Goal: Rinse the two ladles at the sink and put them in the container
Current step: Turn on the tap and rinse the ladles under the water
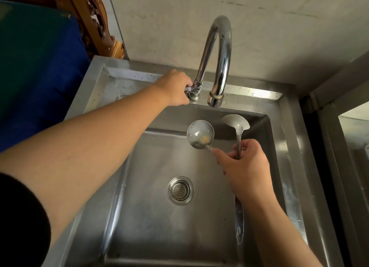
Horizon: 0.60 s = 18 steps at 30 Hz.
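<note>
My right hand (pixel 244 167) grips both ladles (pixel 200 134) by their handles, bowls just below the tap spout (pixel 215 99) over the sink (pixel 289 147), ready for water. My left hand (pixel 175 89) closes around the tap handle (pixel 190 88); no water runs.

Steel sink (pixel 289 147) against wall; gooseneck faucet (pixel 221 53) mounted on back ledge; round drain strainer (pixel 180 190) in basin floor.

ladles (pixel 200 135) over sink (pixel 287 147), below faucet (pixel 221 53)
</note>
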Each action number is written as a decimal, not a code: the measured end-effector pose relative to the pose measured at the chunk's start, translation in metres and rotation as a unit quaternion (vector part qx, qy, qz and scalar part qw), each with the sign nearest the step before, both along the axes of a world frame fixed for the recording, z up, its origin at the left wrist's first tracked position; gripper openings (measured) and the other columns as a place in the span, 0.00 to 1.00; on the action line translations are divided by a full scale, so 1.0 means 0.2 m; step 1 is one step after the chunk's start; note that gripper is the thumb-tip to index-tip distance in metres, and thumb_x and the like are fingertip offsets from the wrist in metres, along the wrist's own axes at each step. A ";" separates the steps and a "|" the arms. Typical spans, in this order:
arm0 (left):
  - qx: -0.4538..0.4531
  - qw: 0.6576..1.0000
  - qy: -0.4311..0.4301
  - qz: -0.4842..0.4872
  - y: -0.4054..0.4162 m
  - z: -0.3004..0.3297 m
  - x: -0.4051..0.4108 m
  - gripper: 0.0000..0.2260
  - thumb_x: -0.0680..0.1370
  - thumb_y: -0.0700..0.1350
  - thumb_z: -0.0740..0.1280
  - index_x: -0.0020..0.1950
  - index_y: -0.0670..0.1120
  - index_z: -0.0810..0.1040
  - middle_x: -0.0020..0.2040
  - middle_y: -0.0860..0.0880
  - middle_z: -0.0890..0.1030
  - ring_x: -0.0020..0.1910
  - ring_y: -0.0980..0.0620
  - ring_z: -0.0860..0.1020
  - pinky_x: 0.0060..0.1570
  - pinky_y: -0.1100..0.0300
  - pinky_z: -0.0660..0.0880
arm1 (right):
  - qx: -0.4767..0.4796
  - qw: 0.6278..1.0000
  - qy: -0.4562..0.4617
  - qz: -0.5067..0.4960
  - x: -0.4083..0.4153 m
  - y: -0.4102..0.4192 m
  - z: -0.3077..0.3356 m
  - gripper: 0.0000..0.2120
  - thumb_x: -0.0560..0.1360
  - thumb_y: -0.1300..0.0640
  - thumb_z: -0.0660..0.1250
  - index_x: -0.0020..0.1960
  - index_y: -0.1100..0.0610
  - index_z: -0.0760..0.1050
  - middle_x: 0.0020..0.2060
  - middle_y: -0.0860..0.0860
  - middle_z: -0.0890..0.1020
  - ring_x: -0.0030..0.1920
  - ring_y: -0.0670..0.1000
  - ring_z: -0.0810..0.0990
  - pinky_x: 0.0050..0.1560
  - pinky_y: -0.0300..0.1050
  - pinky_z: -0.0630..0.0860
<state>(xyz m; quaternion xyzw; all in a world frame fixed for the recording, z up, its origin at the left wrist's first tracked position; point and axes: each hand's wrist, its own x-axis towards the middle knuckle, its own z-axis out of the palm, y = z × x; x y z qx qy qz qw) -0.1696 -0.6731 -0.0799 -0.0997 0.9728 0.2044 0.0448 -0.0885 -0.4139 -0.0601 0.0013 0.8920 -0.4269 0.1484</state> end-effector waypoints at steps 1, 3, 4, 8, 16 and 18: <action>0.001 1.000 -0.004 0.002 0.00 0.00 0.00 0.10 0.70 0.40 0.73 0.51 0.42 0.84 0.48 0.40 0.83 0.48 0.39 0.79 0.48 0.48 0.78 | 0.001 1.000 0.000 -0.003 -0.01 0.00 0.00 0.16 0.69 0.45 0.77 0.45 0.48 0.71 0.34 0.50 0.83 0.33 0.50 0.82 0.29 0.38 0.71; 0.004 1.000 -0.013 0.002 0.00 0.01 -0.01 0.11 0.70 0.41 0.72 0.52 0.41 0.85 0.48 0.40 0.83 0.49 0.39 0.79 0.50 0.46 0.79 | 0.002 1.000 -0.002 -0.005 -0.02 -0.01 0.01 0.17 0.69 0.45 0.77 0.46 0.49 0.71 0.35 0.50 0.84 0.34 0.50 0.83 0.29 0.38 0.71; 0.004 1.000 -0.018 0.000 0.00 0.01 -0.01 0.11 0.71 0.41 0.72 0.52 0.41 0.85 0.48 0.40 0.83 0.49 0.39 0.80 0.51 0.46 0.79 | 0.002 1.000 -0.003 -0.005 -0.03 -0.01 0.01 0.17 0.69 0.45 0.77 0.46 0.49 0.71 0.36 0.51 0.84 0.34 0.51 0.83 0.29 0.39 0.71; 0.011 0.999 -0.033 -0.003 0.00 0.03 -0.03 0.11 0.71 0.41 0.72 0.52 0.40 0.85 0.48 0.39 0.84 0.49 0.39 0.80 0.51 0.47 0.79 | 0.005 1.000 -0.004 -0.007 -0.04 -0.01 0.01 0.17 0.69 0.45 0.76 0.47 0.50 0.71 0.37 0.51 0.85 0.35 0.52 0.84 0.31 0.41 0.73; 0.021 0.999 -0.050 0.007 -0.01 0.03 -0.05 0.11 0.74 0.41 0.67 0.53 0.41 0.85 0.49 0.39 0.84 0.52 0.38 0.80 0.52 0.49 0.78 | 0.010 1.000 0.002 -0.006 -0.04 -0.03 0.01 0.16 0.69 0.45 0.77 0.46 0.49 0.71 0.37 0.51 0.85 0.35 0.52 0.84 0.28 0.38 0.71; 0.021 0.999 -0.049 0.006 -0.02 0.03 -0.05 0.10 0.74 0.40 0.67 0.51 0.41 0.85 0.47 0.38 0.83 0.50 0.38 0.80 0.50 0.49 0.78 | 0.009 1.000 0.003 -0.006 -0.04 -0.03 0.01 0.16 0.70 0.45 0.77 0.47 0.49 0.71 0.37 0.51 0.86 0.35 0.52 0.84 0.28 0.38 0.71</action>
